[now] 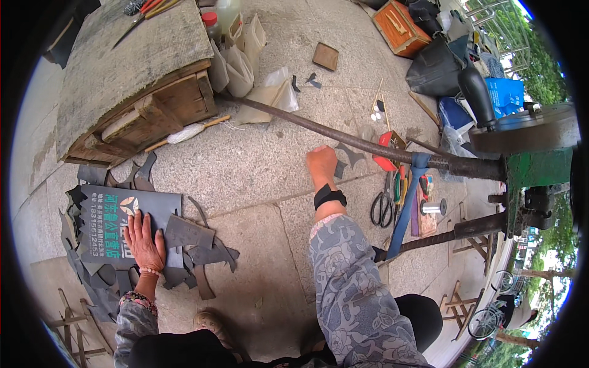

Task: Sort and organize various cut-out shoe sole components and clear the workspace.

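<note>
My left hand [146, 242] lies flat with its fingers spread on a grey printed bag [169, 208]. That bag rests on a pile of dark grey leather-like scraps [101, 276] on the ground, with more cut pieces [190, 232] beside and partly over it. Out ahead, my right hand [322, 164] is closed with the fingers curled away from view; what it holds, if anything, is hidden. A small dark scrap [339, 168] shows against its right side, and a jagged scrap [351, 156] lies just past it.
A wooden chest [135, 80] stands at the left. On the right is a green-bodied machine [534, 168] with a wheel; its long metal bar [325, 130] crosses ahead of my right hand. Black scissors [383, 205], a red box [390, 150] and a spool [434, 207] lie near it.
</note>
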`<control>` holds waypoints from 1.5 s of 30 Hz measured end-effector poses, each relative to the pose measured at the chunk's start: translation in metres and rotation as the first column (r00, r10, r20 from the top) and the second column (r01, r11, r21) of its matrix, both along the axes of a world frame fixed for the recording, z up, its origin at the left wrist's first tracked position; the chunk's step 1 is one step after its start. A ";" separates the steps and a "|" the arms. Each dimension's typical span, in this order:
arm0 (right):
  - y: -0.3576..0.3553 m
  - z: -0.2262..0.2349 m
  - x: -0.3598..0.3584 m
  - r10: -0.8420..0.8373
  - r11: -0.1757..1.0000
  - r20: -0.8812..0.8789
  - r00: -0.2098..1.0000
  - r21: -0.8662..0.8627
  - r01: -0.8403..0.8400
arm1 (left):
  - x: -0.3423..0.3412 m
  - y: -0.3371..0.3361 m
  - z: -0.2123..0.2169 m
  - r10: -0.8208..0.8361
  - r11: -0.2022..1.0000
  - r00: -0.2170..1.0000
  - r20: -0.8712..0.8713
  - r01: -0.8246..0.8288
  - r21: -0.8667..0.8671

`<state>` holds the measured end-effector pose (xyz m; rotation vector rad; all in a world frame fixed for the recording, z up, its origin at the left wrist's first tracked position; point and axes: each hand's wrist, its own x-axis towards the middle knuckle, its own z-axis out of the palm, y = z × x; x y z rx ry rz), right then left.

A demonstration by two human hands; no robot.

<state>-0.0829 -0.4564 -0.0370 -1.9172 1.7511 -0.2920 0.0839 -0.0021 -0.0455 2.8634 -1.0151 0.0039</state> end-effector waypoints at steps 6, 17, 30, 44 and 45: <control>0.015 0.012 0.017 0.087 0.995 -0.032 0.996 -0.052 -0.088 | 0.000 0.003 0.016 0.044 0.999 0.998 -0.034 -0.043 0.024; 0.007 0.004 -0.009 -0.558 0.829 0.824 0.098 0.560 0.007 | -0.005 -0.011 0.019 0.049 0.992 0.995 -0.086 -0.058 -0.111; 0.107 0.019 0.021 -0.280 0.893 0.675 0.683 0.444 -0.072 | -0.014 -0.001 0.040 0.026 0.982 0.977 -0.210 -0.064 -0.178; 0.256 0.090 -0.078 0.878 0.274 0.356 0.320 0.174 -0.946 | -0.181 0.130 0.170 0.114 0.974 0.843 -0.526 -0.200 -0.108; 0.261 0.101 -0.094 0.903 0.181 0.333 0.272 0.280 -0.943 | -0.192 0.152 0.185 0.209 0.966 0.800 -0.562 -0.259 -0.010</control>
